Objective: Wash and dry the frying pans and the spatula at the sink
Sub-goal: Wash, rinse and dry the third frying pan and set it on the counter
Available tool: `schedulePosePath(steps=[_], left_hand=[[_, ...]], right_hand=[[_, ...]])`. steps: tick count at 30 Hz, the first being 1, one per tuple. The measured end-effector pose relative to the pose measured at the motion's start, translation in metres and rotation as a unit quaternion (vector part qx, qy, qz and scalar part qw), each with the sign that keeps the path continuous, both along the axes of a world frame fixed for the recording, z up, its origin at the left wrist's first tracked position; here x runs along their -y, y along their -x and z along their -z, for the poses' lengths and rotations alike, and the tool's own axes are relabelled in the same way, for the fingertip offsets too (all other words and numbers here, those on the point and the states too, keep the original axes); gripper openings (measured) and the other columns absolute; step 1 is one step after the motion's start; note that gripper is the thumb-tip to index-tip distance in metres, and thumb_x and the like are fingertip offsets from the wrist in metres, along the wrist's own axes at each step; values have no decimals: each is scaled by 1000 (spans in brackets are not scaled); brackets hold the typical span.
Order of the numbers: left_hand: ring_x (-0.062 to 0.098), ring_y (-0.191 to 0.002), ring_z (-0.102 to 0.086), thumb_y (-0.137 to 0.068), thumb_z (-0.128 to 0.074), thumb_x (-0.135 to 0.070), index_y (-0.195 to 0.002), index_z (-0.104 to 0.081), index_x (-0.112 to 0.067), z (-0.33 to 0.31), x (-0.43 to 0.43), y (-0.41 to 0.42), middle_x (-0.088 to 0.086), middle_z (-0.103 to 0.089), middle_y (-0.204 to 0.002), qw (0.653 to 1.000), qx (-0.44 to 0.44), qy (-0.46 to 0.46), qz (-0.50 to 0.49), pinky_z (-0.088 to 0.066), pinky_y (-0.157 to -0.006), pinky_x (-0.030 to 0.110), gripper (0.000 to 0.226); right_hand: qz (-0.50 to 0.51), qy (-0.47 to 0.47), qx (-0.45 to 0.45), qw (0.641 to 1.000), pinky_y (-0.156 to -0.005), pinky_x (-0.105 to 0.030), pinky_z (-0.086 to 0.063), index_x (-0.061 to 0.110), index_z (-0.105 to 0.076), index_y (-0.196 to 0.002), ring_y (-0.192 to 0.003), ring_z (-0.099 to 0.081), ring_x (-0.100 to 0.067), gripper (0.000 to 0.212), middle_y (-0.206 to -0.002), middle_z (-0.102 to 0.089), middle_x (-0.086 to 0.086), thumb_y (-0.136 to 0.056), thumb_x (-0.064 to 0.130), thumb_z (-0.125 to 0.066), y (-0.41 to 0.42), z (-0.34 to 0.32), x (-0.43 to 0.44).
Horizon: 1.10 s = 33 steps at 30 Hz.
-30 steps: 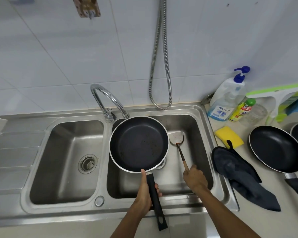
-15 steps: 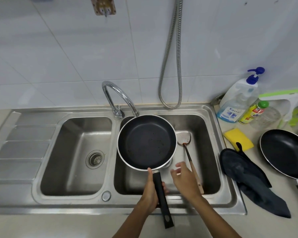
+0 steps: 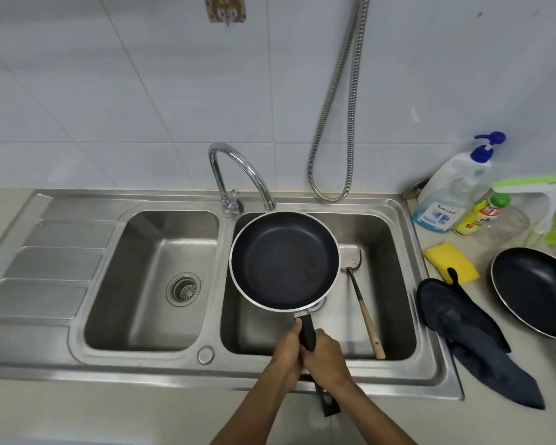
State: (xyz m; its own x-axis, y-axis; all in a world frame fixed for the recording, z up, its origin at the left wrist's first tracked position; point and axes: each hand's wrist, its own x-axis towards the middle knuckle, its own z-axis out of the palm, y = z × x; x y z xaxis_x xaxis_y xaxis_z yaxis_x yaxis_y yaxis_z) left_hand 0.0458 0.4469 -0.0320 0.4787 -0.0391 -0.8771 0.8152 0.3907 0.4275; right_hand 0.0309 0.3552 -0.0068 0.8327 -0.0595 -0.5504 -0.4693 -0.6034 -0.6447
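While both hands grip its handle, round black pan (image 3: 284,260) hovers

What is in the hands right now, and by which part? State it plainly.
Both hands, left and right, grip the frying pan by its black handle, over the right basin. The spatula lies loose in that basin.

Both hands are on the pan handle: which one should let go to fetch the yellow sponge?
Right. The right hand is on the sponge's side, by the counter. The left hand can probably hold the frying pan over the basin alone.
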Motion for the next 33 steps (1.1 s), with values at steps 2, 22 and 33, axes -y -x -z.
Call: schedulePosePath(steps=[2, 22, 33], left_hand=[[28, -100, -74, -105, -53, -38, -112, -72, 1, -1, 2, 0, 17, -78, -101, 1000, 16, 3, 12, -58, -86, 37, 43], [18, -47, -51, -101, -61, -38, -103, -66, -1, -27, 4, 13, 7, -59, -64, 992, 125, 17, 30, -44, -50, 32, 37], [27, -106, -69, -97, -66, -35, -112, -77, -4, -38, -1, 16, 15, -75, -110, 986, 156, 50, 18, -52, -96, 42, 36]], right_hand=[[26, -8, 3, 1000, -65, -27, -57, 15, -59, -98, -76, -66, -13, 18, -87, -68, 0, -94, 31, -66, 2, 1, -1], [23, -185, -36, 982, -47, -30, -50, 23, -56, -104, -50, -57, -20, 23, -73, -68, -8, -100, 45, -55, 9, -37, 28], [11, -61, 62, 996, -86, -34, -61, 37, -48, -127, -92, -69, -13, 24, -104, -67, 13, -105, 45, -43, 20, -32, 15]])
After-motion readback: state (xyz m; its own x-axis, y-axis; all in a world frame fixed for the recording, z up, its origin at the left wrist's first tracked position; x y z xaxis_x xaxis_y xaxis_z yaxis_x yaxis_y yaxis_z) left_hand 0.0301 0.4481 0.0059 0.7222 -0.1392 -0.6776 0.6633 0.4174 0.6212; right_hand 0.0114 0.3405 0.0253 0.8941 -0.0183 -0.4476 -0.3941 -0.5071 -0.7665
